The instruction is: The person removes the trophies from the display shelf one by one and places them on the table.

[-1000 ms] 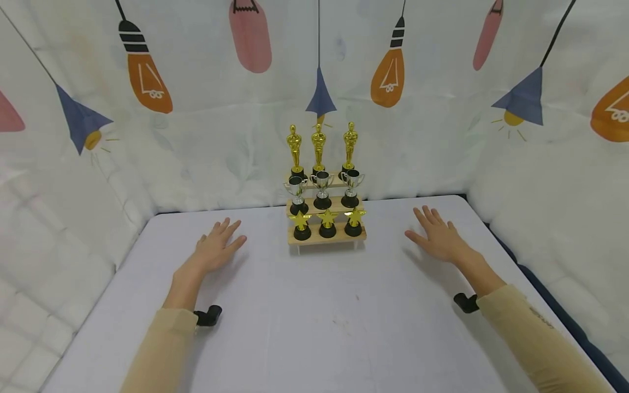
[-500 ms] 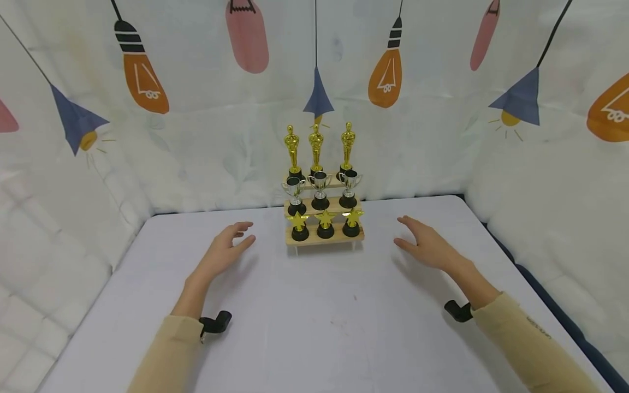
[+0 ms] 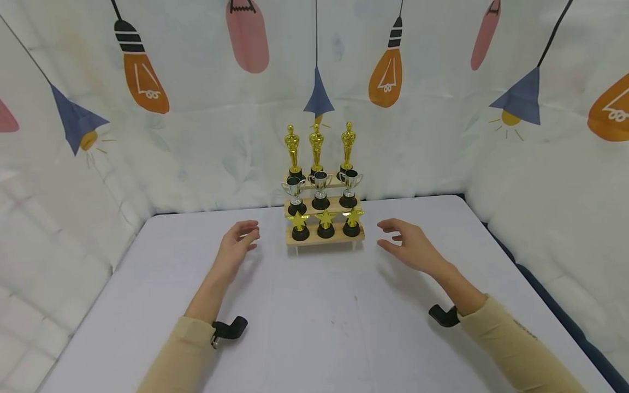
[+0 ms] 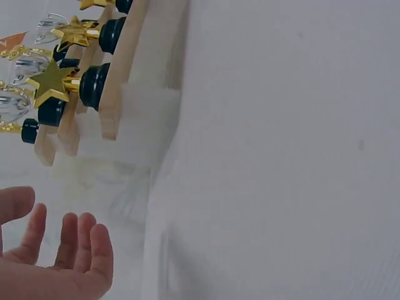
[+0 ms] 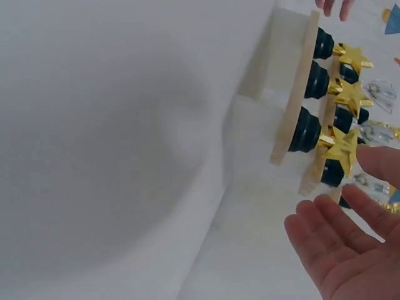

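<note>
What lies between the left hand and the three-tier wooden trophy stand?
No object: the head view shows only bare white tabletop between the left hand and the three-tier wooden trophy stand.

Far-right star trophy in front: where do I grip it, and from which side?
I'd probably pinch the star trophy by its black base, bringing the right hand in from the front right. The round base is wider than the stem and stands rightmost on the front shelf, with another star trophy to its left and a silver cup behind.
</note>
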Demonstrator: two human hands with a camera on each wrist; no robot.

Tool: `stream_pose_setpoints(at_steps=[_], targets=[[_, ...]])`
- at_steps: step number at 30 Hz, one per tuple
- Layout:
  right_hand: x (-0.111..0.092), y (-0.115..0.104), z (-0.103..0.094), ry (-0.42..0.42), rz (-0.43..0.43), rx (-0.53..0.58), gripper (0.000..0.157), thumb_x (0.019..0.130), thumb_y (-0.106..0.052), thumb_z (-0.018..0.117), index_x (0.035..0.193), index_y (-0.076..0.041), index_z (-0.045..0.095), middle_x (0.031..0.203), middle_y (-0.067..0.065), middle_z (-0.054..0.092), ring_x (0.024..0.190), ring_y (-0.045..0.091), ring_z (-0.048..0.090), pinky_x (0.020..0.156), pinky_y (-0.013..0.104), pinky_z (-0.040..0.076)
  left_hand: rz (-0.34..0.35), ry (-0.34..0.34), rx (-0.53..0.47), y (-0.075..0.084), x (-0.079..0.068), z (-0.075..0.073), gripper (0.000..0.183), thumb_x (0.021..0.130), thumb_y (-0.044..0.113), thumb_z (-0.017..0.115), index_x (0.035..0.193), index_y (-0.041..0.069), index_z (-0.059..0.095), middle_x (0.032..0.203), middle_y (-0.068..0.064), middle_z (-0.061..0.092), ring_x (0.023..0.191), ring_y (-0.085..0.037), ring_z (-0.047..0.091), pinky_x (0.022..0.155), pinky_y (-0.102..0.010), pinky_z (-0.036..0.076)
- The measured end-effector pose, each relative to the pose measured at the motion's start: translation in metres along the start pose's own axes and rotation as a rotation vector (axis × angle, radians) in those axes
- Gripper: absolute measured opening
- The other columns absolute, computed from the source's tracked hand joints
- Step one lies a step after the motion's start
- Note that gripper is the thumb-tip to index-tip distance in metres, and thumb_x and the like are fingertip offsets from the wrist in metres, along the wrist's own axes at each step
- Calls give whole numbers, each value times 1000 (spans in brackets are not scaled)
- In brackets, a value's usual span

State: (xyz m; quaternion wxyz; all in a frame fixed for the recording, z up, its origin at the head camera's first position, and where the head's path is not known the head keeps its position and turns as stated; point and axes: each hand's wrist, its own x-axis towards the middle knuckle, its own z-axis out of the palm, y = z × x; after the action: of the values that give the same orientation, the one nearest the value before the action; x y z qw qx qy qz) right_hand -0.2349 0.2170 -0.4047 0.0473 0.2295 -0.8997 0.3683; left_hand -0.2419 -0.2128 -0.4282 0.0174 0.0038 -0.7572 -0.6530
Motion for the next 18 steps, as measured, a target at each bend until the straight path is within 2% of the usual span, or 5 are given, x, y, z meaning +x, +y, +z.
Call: stream_pose_setpoints(at_steps=[1,5,11,14,18], targets=[[1,-2,2,6,-8,4,42,96,-12,75,133,0,61,131,14,64,120,34,61,95,50,53,-43,9,-73,-4,3,2,38,106,13,58,141,-1,50,142,-23,49,122,-27,55,99,-32,49],[4,-12,9,26,-38,17,41,94,-10,76,131,-1,62,128,13,66,117,31,62,93,49,54,-173,50,-329,1,2,11,31,107,14,57,135,6,49,136,-14,49,116,-21,56,101,-33,47],[7,-21,19,35,-68,52,40,93,-8,77,129,1,62,125,17,66,114,30,62,91,49,55,-285,167,-654,0,5,24,26,108,10,51,133,10,43,131,-7,45,122,-23,49,104,-31,42],[8,-23,23,48,-71,58,40,93,-6,77,129,3,63,124,18,67,112,30,63,89,51,55,-312,229,-748,-4,6,32,29,108,8,50,135,9,40,130,-7,43,121,-23,47,105,-32,40],[11,-25,26,108,-67,69,37,92,-4,77,125,4,64,120,19,67,106,33,64,85,54,55,-325,272,-772,-4,9,46,36,107,6,50,142,8,38,129,-7,44,116,-21,49,104,-32,41]])
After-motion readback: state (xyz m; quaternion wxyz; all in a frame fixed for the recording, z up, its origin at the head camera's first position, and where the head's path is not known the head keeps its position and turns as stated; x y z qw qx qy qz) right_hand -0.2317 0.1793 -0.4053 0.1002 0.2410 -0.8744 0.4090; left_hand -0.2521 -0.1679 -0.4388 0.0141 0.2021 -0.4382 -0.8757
